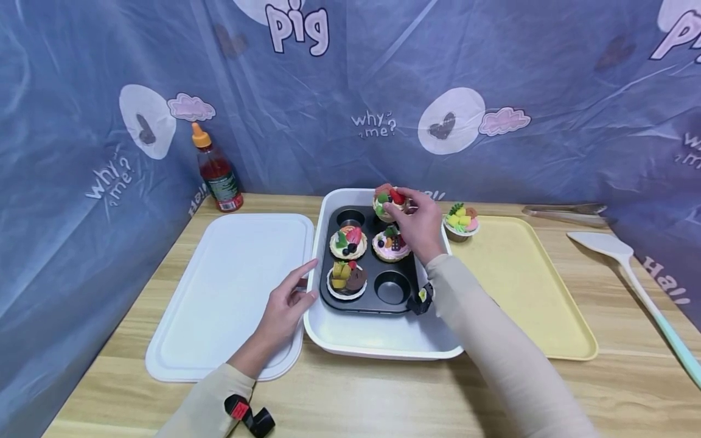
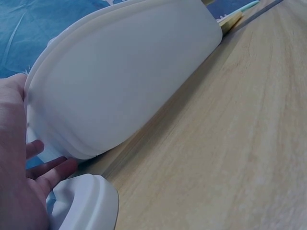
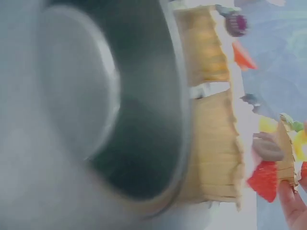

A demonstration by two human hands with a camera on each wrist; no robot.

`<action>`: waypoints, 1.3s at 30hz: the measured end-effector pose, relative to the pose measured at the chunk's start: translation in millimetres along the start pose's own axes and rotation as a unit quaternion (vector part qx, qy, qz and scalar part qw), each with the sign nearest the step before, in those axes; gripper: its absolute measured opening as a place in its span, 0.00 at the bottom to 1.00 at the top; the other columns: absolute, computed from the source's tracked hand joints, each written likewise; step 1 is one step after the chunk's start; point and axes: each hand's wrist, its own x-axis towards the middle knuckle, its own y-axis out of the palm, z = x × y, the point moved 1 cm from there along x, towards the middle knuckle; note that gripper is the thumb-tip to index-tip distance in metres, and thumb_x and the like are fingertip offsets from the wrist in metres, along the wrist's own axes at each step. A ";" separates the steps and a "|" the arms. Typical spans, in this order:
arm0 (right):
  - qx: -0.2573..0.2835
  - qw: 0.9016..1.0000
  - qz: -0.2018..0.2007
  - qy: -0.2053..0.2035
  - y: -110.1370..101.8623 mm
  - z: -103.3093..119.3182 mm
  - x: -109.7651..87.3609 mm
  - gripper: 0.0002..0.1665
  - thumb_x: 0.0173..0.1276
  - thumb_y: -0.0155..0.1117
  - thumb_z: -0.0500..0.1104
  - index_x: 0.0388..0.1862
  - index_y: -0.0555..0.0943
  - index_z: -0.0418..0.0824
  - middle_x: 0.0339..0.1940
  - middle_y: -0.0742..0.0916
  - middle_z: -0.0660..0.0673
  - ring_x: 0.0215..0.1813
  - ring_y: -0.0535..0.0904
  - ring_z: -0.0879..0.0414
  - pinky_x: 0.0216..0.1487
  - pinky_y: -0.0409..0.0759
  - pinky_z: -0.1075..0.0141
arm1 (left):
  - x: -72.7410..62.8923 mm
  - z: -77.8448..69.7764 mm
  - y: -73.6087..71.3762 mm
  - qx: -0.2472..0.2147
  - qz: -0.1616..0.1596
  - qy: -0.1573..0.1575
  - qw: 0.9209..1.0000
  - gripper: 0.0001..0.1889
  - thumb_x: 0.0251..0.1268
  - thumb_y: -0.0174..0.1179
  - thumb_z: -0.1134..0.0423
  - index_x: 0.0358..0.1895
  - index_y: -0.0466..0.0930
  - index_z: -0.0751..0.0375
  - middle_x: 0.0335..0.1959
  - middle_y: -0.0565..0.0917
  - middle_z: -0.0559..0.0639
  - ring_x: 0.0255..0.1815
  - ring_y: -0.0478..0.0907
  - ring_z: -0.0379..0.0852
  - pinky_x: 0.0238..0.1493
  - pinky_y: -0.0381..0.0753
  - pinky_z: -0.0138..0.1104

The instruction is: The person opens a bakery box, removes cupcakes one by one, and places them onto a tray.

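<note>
My right hand point(image 1: 418, 225) pinches a fruit tart point(image 1: 382, 199) with strawberry and green toppings, over the back right cup of a dark muffin tin point(image 1: 356, 308). The tin lies inside a white plastic bin point(image 1: 378, 347). Three other tarts sit in its cups: a strawberry tart point(image 1: 348, 243), a chocolate-topped tart point(image 1: 347, 281) and a pink-cream tart point(image 1: 390, 246). The back left and front right cups hold nothing. My left hand point(image 1: 285, 310) touches the bin's left rim with thumb and fingers spread apart. In the right wrist view, fingertips point(image 3: 290, 203) hold the tart's crust.
A white lid point(image 1: 230, 292) lies left of the bin, a yellow tray point(image 1: 526, 286) right of it. On the tray's back left corner stands a cupcake point(image 1: 461, 222). A sauce bottle point(image 1: 221, 176) stands at back left; tongs point(image 1: 569, 212) and a spatula point(image 1: 630, 267) lie far right.
</note>
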 end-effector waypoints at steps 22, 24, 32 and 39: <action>0.066 0.994 -0.091 0.014 -41.3 11.3 -7.4 0.26 0.62 0.76 0.47 0.59 0.85 0.43 0.55 0.87 0.43 0.46 0.80 0.57 0.50 0.78 0.76 | 0.4 5.4 1.0 -0.010 0.008 -0.001 1.000 0.29 0.70 0.57 0.72 0.74 0.68 0.58 0.49 0.81 0.68 0.42 0.82 0.48 0.46 0.83 0.28; 0.067 0.994 -0.086 0.013 -42.0 14.6 -7.9 0.26 0.62 0.76 0.49 0.59 0.85 0.45 0.56 0.87 0.44 0.46 0.79 0.58 0.51 0.78 0.75 | 0.6 5.6 -0.7 -0.008 0.005 0.003 1.000 0.29 0.69 0.57 0.72 0.74 0.68 0.58 0.48 0.81 0.68 0.41 0.81 0.46 0.45 0.83 0.27; 0.101 0.989 -0.105 0.012 -67.5 33.5 -7.8 0.25 0.59 0.78 0.46 0.56 0.87 0.45 0.50 0.88 0.47 0.41 0.79 0.62 0.48 0.78 0.77 | 0.7 4.8 -1.8 -0.011 0.007 0.007 1.000 0.30 0.69 0.57 0.73 0.74 0.67 0.60 0.49 0.81 0.68 0.42 0.81 0.43 0.46 0.83 0.27; 0.123 0.978 -0.169 0.015 -102.0 31.0 0.2 0.22 0.54 0.80 0.40 0.51 0.89 0.43 0.38 0.89 0.60 0.36 0.81 0.66 0.43 0.79 0.80 | 1.0 4.5 -2.0 -0.011 0.006 0.006 1.000 0.30 0.69 0.57 0.73 0.74 0.67 0.60 0.49 0.81 0.69 0.42 0.82 0.44 0.46 0.83 0.27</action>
